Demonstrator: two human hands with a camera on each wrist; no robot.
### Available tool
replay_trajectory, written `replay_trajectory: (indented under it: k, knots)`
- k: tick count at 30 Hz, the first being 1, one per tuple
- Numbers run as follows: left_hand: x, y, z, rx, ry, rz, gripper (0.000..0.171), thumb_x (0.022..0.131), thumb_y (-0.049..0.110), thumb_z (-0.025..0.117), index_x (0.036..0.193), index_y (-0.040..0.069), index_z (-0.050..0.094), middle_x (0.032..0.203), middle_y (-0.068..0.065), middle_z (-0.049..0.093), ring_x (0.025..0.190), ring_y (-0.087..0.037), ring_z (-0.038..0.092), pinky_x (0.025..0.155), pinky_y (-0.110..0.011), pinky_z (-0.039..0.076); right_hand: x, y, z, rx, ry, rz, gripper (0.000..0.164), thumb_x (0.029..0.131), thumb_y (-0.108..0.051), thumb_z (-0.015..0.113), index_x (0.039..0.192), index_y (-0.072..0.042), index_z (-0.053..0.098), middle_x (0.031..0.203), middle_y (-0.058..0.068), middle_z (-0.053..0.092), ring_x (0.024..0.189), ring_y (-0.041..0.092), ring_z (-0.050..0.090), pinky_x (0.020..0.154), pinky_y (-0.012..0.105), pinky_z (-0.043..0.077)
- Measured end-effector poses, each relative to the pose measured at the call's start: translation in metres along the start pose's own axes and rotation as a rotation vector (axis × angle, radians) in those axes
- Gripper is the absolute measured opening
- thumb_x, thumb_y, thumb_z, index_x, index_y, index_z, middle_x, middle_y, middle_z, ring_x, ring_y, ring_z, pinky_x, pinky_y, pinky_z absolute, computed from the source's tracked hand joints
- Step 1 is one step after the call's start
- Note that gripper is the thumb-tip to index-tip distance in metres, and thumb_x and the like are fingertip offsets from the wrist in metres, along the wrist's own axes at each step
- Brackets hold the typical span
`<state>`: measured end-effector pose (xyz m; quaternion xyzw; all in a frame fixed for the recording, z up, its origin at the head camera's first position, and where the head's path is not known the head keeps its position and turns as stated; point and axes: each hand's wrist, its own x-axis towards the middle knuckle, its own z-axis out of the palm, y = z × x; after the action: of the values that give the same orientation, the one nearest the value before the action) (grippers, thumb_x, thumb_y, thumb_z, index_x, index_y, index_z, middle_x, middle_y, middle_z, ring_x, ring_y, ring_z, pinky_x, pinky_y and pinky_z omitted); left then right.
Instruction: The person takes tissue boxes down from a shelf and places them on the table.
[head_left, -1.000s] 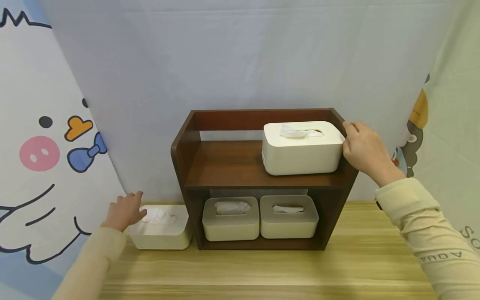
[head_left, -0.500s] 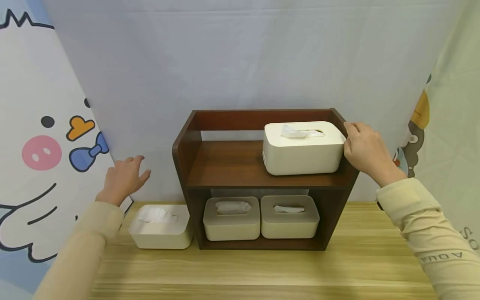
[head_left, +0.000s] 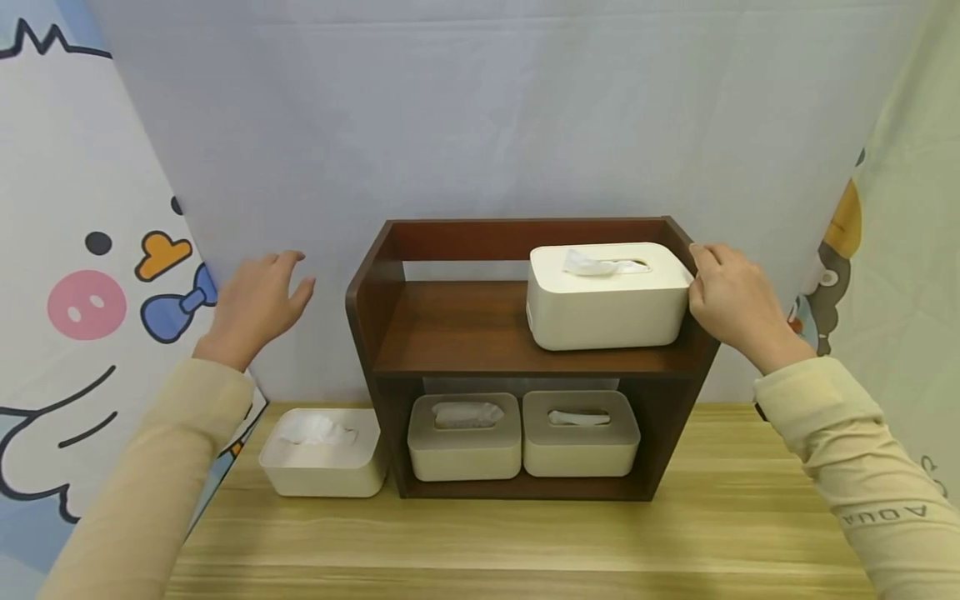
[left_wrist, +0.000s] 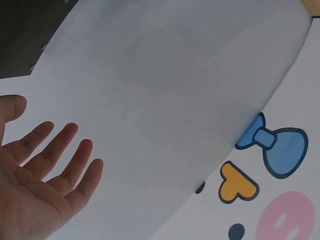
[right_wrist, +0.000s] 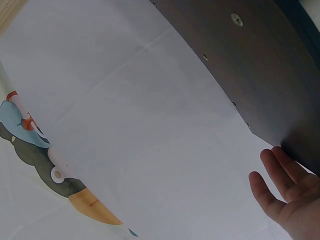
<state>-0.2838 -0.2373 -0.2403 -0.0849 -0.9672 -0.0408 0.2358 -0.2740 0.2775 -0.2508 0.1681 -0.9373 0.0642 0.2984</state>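
A pale cloth hangs behind the bench, whose top shows a light wood grain. At the left, a printed cartoon bird covers much of the side sheet. The brown two-tier shelf stands upright on the bench. On its upper tier, at the right end, sits the cream top box. The lower-left box and lower-right box lie side by side on its bottom tier. The outer box is on the bench, just beside the shelf's left side. The left hand is in the air above it, fingers spread, holding nothing. The right hand touches the shelf's right side panel, fingers slightly bent; whether it grips there, I cannot tell. White tissue shows in each box's slot.
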Motion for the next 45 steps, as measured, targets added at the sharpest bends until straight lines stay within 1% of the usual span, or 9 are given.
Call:
replay_trajectory:
  k: [2,9,17,20,22,28,36,40,45]
  knots:
    - [0.005,0.009,-0.006,-0.004,-0.007,-0.004,0.041,0.093,0.024,0.046,0.124,-0.003,0.049,0.116,-0.029,0.055,0.096,-0.049,0.053,0.079,-0.055,0.043,0.000,0.000,0.000,0.002,-0.009,0.005,0.041,0.089,-0.004,0.037,0.124,0.014,0.045,0.116,0.034,0.050,0.103,0.050,0.048,0.082,0.058,0.041]
    - [0.019,0.037,-0.022,0.002,0.005,0.031,0.042,0.095,0.027,0.043,0.128,0.002,0.048,0.121,-0.024,0.055,0.103,-0.046,0.051,0.086,-0.054,0.042,0.000,-0.001,-0.001,0.004,-0.019,0.012,0.041,0.089,-0.003,0.037,0.125,0.014,0.044,0.116,0.034,0.049,0.104,0.049,0.047,0.083,0.058,0.041]
    - [0.030,0.069,-0.032,0.014,0.039,0.092,0.041,0.095,0.029,0.042,0.128,0.005,0.048,0.124,-0.020,0.055,0.108,-0.043,0.051,0.088,-0.052,0.042,0.000,0.000,0.000,0.000,-0.018,0.009,0.041,0.089,-0.004,0.037,0.125,0.014,0.044,0.117,0.034,0.049,0.103,0.049,0.047,0.084,0.058,0.041]
    - [0.034,0.082,-0.033,0.013,0.034,0.118,0.042,0.096,0.030,0.042,0.129,0.006,0.048,0.126,-0.019,0.054,0.110,-0.042,0.050,0.088,-0.052,0.042,0.000,0.000,0.001,0.004,-0.012,0.006,0.040,0.089,-0.003,0.037,0.125,0.014,0.045,0.116,0.034,0.049,0.103,0.049,0.048,0.084,0.058,0.040]
    - [0.036,0.092,-0.033,0.014,0.042,0.138,0.042,0.096,0.031,0.042,0.129,0.006,0.048,0.125,-0.018,0.055,0.109,-0.042,0.050,0.086,-0.053,0.043,0.001,0.000,0.001,0.004,-0.007,0.003,0.040,0.089,-0.003,0.037,0.125,0.014,0.045,0.116,0.034,0.050,0.103,0.049,0.048,0.084,0.058,0.040]
    - [0.041,0.118,-0.028,0.019,0.017,0.168,0.045,0.096,0.036,0.041,0.132,0.009,0.045,0.127,-0.015,0.054,0.112,-0.039,0.049,0.087,-0.052,0.044,0.000,0.001,0.002,0.006,-0.004,-0.003,0.040,0.089,-0.003,0.037,0.124,0.014,0.045,0.115,0.034,0.050,0.102,0.049,0.048,0.083,0.058,0.041]
    - [0.045,0.154,-0.014,-0.011,-0.011,0.205,0.045,0.096,0.038,0.041,0.132,0.011,0.045,0.129,-0.012,0.053,0.115,-0.036,0.048,0.090,-0.049,0.042,0.000,0.000,0.002,0.012,0.012,-0.010,0.041,0.088,-0.004,0.037,0.123,0.015,0.045,0.117,0.033,0.049,0.104,0.048,0.048,0.084,0.057,0.041]
    - [0.045,0.172,-0.006,-0.038,-0.019,0.232,0.044,0.096,0.037,0.041,0.132,0.013,0.045,0.129,-0.009,0.053,0.115,-0.034,0.048,0.087,-0.047,0.043,0.000,0.001,0.003,0.013,0.025,-0.023,0.040,0.088,-0.003,0.037,0.123,0.015,0.046,0.115,0.033,0.050,0.102,0.049,0.048,0.082,0.058,0.041]
    - [0.046,0.194,0.001,-0.068,-0.023,0.274,0.043,0.096,0.038,0.040,0.133,0.016,0.044,0.129,-0.005,0.053,0.114,-0.031,0.048,0.087,-0.044,0.043,-0.001,0.001,0.002,0.022,0.007,-0.012,0.041,0.088,-0.003,0.037,0.124,0.015,0.045,0.117,0.033,0.049,0.104,0.049,0.047,0.084,0.058,0.041]
